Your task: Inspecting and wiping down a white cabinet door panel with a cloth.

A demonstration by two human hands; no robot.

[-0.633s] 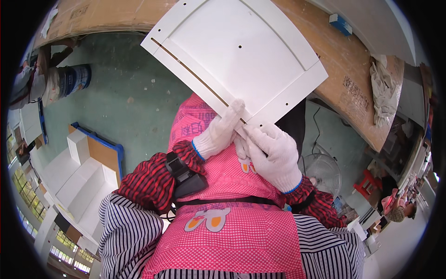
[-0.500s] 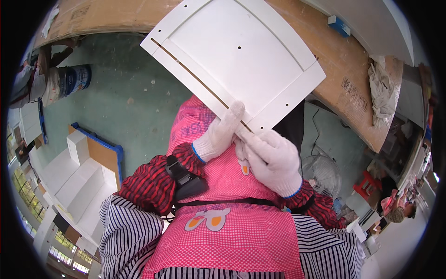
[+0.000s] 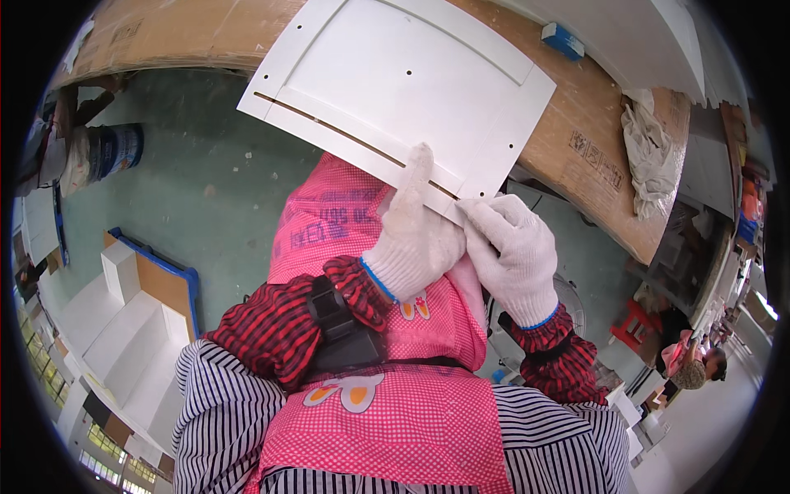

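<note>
A white cabinet door panel (image 3: 411, 90), with a raised frame, a long slot near its close edge and several small holes, is tilted in front of me. My left hand (image 3: 417, 230), in a white knit glove, grips its near edge, the thumb lying on top by the slot and the other fingers hidden beneath. At the panel's near right corner my right hand (image 3: 512, 255), gloved the same way, has its thumb and index finger pinched on the edge. Whether a small item sits in that pinch cannot be made out.
Behind the panel stretches a brown cardboard-covered work surface (image 3: 576, 136) with a blue box (image 3: 563, 41) and a crumpled cloth (image 3: 648, 156). White boxy furniture parts (image 3: 140, 321) stand left. At right are a red stool (image 3: 635, 328) and a person (image 3: 695, 362).
The panel has turned slightly and shifted up and left. My left hand has slid along its near edge, and my right hand has moved up to the near right corner.
</note>
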